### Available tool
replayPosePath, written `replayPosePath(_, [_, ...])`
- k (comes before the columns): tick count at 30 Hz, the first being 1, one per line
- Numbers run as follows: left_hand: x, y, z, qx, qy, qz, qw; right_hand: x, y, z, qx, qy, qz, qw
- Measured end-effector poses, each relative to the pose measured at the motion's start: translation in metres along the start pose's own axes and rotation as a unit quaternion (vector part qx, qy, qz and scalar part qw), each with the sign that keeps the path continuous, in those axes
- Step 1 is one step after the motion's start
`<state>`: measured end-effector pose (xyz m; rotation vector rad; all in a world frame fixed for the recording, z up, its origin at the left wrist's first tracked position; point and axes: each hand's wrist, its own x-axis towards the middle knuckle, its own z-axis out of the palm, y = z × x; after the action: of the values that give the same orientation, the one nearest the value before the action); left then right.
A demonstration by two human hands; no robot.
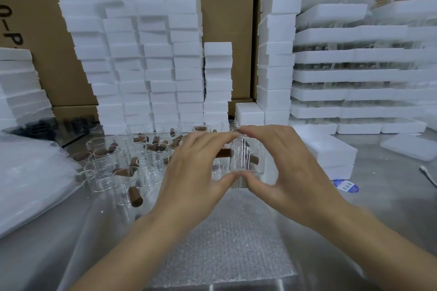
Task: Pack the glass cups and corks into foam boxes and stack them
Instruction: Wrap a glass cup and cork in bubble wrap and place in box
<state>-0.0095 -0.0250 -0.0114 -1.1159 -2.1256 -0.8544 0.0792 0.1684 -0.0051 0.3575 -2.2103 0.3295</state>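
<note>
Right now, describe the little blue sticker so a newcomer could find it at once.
Find the right hand on the cup; just right of it sits a low pile of foam boxes. On the steel table in front of that pile lies the sticker. It is the only blue thing there, with a white printed patch.

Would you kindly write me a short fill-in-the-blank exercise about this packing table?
The left hand and right hand hold a cup made of clear ___.
Loose corks lie on the hands' ___ side.
Under the hands lies a sheet of ___ wrap.
Behind the foam boxes stand brown ___ cartons.
Missing words: glass; left; bubble; cardboard.
</note>
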Motion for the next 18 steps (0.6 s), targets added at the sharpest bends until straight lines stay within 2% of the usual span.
replayPosePath(3, [0.001, -0.001, 0.000, -0.059, -0.014, -0.047, 0.997, -0.002, 0.001, 0.002, 0.030, -0.011, 0.018, 0.999])
replayPosePath(9, [0.004, -0.004, 0.001, -0.170, -0.005, -0.121, 0.978, -0.003, 0.012, 0.006, 0.074, -0.012, 0.107, 0.991])
replayPosePath(15, [0.009, -0.002, -0.002, -0.260, -0.002, -0.169, 0.951, -0.005, 0.022, 0.009, 0.089, -0.054, 0.125, 0.987])
replayPosePath(18, [0.009, -0.003, -0.002, -0.290, -0.016, -0.188, 0.938, -0.005, 0.021, 0.009, 0.098, -0.049, 0.131, 0.985])
